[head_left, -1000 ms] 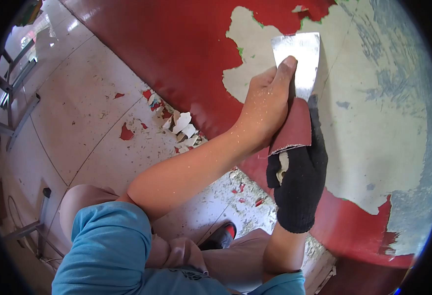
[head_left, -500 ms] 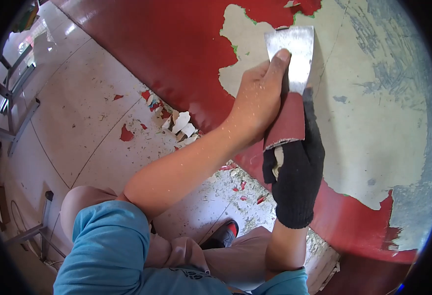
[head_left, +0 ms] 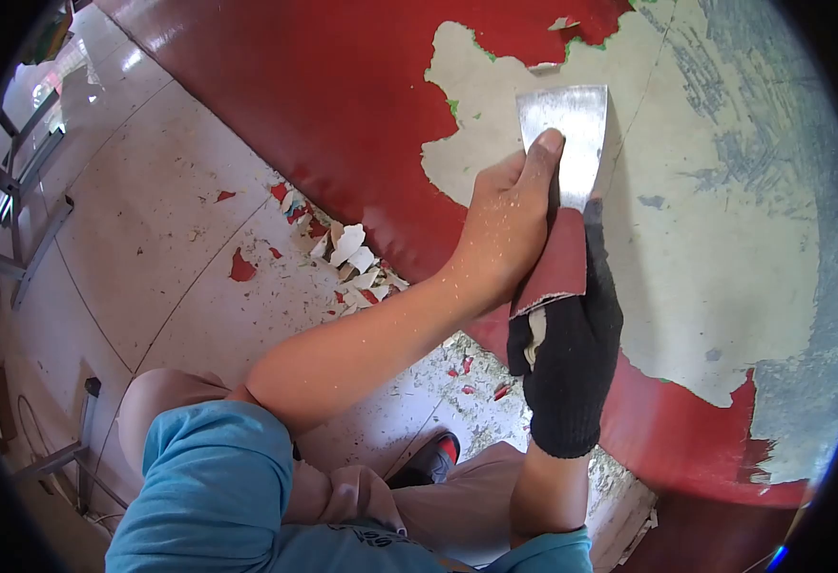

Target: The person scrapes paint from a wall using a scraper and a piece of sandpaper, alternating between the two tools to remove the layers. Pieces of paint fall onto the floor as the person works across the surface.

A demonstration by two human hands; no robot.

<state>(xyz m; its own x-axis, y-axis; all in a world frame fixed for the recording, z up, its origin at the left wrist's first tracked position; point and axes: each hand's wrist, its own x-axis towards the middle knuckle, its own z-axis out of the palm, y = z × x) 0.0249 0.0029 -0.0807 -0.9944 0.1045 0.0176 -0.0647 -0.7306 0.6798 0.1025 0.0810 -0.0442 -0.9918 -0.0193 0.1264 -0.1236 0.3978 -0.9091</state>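
Note:
A wide metal scraper [head_left: 572, 134] lies against the wall, its blade toward the top, over a pale area where the red paint [head_left: 343, 115] is gone. My bare left hand [head_left: 510, 220] grips the scraper, with the thumb flat on the blade. Around the handle my right hand [head_left: 572, 363], in a black glove, is closed below the left one. A dark red wrap [head_left: 557, 267] with a frayed edge covers part of the handle between my hands. Just above the blade, a small lifted edge shows at the border of the red paint.
Paint chips [head_left: 349, 246] and crumbs lie on the tiled floor [head_left: 123, 220] along the wall's base. Metal frame legs [head_left: 42, 248] stand at the far left. My shoe [head_left: 429, 460] is on the floor below. Grey patches mark the wall at the right.
Both hands and the scraper first moved slightly up the wall, then came back down, leaving the blade lower, away from the red paint's edge.

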